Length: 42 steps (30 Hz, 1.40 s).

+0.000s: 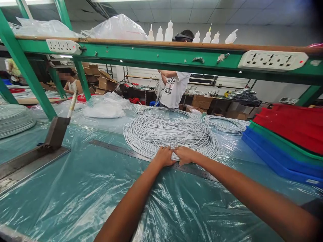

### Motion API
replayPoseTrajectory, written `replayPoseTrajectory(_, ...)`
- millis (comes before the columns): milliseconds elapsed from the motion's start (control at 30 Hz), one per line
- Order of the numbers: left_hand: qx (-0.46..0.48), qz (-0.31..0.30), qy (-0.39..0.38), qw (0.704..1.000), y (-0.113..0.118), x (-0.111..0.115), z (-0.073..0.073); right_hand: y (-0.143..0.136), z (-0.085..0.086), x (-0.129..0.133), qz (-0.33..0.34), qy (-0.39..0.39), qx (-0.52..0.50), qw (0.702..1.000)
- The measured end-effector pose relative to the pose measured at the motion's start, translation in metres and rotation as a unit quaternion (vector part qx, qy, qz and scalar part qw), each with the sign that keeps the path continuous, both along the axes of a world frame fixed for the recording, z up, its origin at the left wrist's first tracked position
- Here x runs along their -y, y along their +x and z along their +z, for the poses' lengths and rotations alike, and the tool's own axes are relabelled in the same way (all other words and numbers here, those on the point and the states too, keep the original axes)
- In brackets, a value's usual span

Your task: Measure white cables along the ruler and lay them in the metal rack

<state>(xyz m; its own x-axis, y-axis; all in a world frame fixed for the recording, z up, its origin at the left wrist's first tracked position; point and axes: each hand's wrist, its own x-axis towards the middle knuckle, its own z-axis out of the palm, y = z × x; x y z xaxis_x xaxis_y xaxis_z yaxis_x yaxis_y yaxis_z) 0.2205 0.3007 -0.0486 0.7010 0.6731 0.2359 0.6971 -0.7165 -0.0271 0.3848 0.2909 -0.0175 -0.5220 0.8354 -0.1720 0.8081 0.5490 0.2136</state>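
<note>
A big loose coil of thin white cable [171, 132] lies on the plastic-covered green table [83, 191]. My left hand [164, 156] and my right hand [185, 154] rest side by side on the coil's near edge, fingers curled over the strands. Just under the hands a long steel ruler [118, 149] lies flat on the table, running from left to right. Whether the fingers pinch the strands or only press on them is hard to tell.
A metal lever cutter [54, 136] stands at the left. Stacked red, green and blue trays [285, 141] sit at the right. A smaller cable coil [225, 124] lies behind. A green shelf with power strips [272, 60] hangs overhead. A person in a white shirt [174, 89] stands opposite.
</note>
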Motion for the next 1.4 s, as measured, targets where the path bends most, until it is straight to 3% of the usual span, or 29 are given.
replayPoseTrajectory(200, 0.016, 0.002, 0.011, 1.000, 0.000, 0.001, 0.004, 0.006, 0.004, 0.007, 0.009, 0.008, -0.032, 0.999)
replayPoseTrajectory(500, 0.037, -0.002, 0.022, 0.999, -0.003, -0.006, 0.018, 0.022, 0.023, 0.011, 0.011, 0.022, -0.113, 0.993)
replayPoseTrajectory(633, 0.023, -0.006, 0.006, 1.000, -0.005, -0.004, 0.018, 0.027, 0.012, 0.023, -0.001, 0.048, -0.143, 0.989)
replayPoseTrajectory(733, 0.011, -0.007, -0.002, 1.000, -0.008, 0.000, 0.022, 0.031, -0.002, 0.042, -0.024, 0.109, -0.167, 0.980)
replayPoseTrajectory(867, -0.002, -0.017, 0.007, 1.000, -0.010, 0.005, 0.035, 0.038, -0.015, 0.063, -0.073, 0.205, -0.194, 0.957)
replayPoseTrajectory(967, -0.011, -0.026, 0.019, 0.999, -0.010, 0.013, 0.051, 0.044, -0.015, 0.068, -0.107, 0.258, -0.207, 0.937)
replayPoseTrajectory(1067, -0.014, -0.038, 0.030, 0.999, -0.008, 0.023, 0.070, 0.053, -0.004, 0.067, -0.108, 0.288, -0.215, 0.927)
replayPoseTrajectory(1200, 0.007, -0.036, 0.037, 0.999, -0.011, 0.033, 0.089, 0.072, 0.030, 0.074, -0.083, 0.322, -0.215, 0.918)
replayPoseTrajectory(1300, 0.014, -0.020, 0.013, 1.000, -0.023, 0.029, 0.093, 0.085, 0.058, 0.088, -0.077, 0.340, -0.204, 0.915)
replayPoseTrajectory(1400, 0.005, -0.021, -0.034, 0.999, -0.039, 0.018, 0.092, 0.091, 0.070, 0.105, -0.082, 0.333, -0.194, 0.919)
